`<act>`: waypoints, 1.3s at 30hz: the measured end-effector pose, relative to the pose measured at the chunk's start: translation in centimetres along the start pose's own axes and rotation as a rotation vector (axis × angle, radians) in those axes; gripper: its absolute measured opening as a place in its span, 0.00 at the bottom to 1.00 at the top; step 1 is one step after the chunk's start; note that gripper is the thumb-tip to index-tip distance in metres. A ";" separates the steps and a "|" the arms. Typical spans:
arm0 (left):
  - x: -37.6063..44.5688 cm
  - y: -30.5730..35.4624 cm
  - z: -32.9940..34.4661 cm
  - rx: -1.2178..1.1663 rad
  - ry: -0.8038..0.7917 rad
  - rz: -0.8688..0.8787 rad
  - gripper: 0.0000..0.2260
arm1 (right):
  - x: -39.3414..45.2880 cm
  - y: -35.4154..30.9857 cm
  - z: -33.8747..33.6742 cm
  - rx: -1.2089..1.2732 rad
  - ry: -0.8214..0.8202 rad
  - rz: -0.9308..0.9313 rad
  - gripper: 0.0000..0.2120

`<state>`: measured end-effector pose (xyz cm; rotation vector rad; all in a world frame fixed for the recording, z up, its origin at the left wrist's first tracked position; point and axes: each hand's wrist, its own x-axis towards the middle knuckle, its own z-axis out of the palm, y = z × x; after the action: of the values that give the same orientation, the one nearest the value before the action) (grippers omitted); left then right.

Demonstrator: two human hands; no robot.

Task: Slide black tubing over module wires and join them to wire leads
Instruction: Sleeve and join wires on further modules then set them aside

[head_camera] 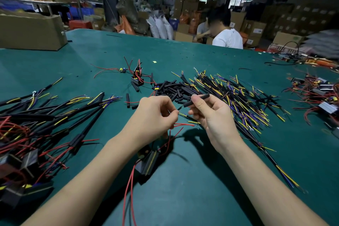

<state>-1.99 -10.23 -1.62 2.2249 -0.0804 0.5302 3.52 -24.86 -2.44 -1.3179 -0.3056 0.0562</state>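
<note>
Bare green mat (192, 198) nearest, module (146, 163) dangling under the left hand (156, 115) pinching its wires (178, 111), right hand (211, 113) gripping black tubing (197, 101) just beside them, tubing pile (174, 88) and wire leads (238, 97) beyond, finished bundles (36, 119) crowding the left edge

Green table (211, 180) carries a pile of black tubing pieces (174, 89); right of it loose wire leads (238, 97), left finished harnesses (45, 115), behind a cardboard box (31, 31).
</note>
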 end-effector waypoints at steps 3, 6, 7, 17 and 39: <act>0.0 0.0 0.0 -0.005 0.000 0.002 0.07 | 0.0 0.1 0.0 0.025 -0.003 0.006 0.05; 0.0 0.0 0.0 -0.024 0.002 -0.017 0.07 | 0.0 0.1 -0.1 -0.021 -0.018 -0.009 0.05; 0.0 -0.1 0.1 -0.035 -0.001 -0.028 0.07 | 0.1 0.0 -0.2 -0.036 -0.022 -0.015 0.04; -0.1 0.4 0.0 0.009 0.019 0.002 0.07 | 0.2 0.0 -0.5 0.025 -0.027 0.054 0.07; 0.3 -0.1 0.6 -0.236 0.035 -0.259 0.13 | -0.6 1.7 0.4 -0.141 -0.220 0.123 0.06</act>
<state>-1.52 -10.54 -1.95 1.9578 0.1540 0.3947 3.12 -24.21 -4.08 -1.4721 -0.4210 0.2897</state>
